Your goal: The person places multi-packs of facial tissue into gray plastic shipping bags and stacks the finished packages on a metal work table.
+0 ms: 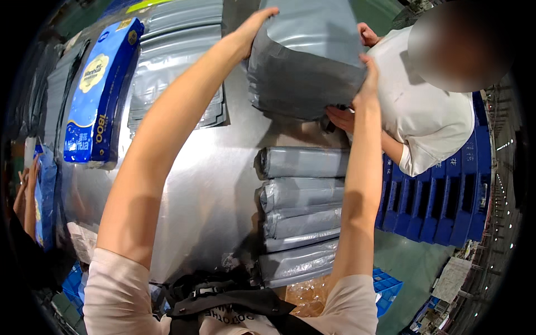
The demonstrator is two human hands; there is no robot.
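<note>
A thick stack of grey plastic mailing bags point(310, 84) is up at the far side of the metal table. My left hand point(254, 33) holds its left edge, and my right hand point(365, 86) grips its right edge. Both arms are stretched far forward. Below the stack, several folded bundles of grey bags point(304, 192) lie in a row, partly behind my right forearm. Left of my left arm, flat piles of the same grey bags point(173, 72) rest beside a blue packet of tissues point(100, 92).
A co-worker in a white shirt point(427, 106) stands at the far right, with one hand point(341, 118) by the stack's lower right corner. Blue plastic pallets point(432, 195) are stacked behind. Another person's hands point(28, 190) are by a blue package at the left. The bare metal table point(195, 218) lies between.
</note>
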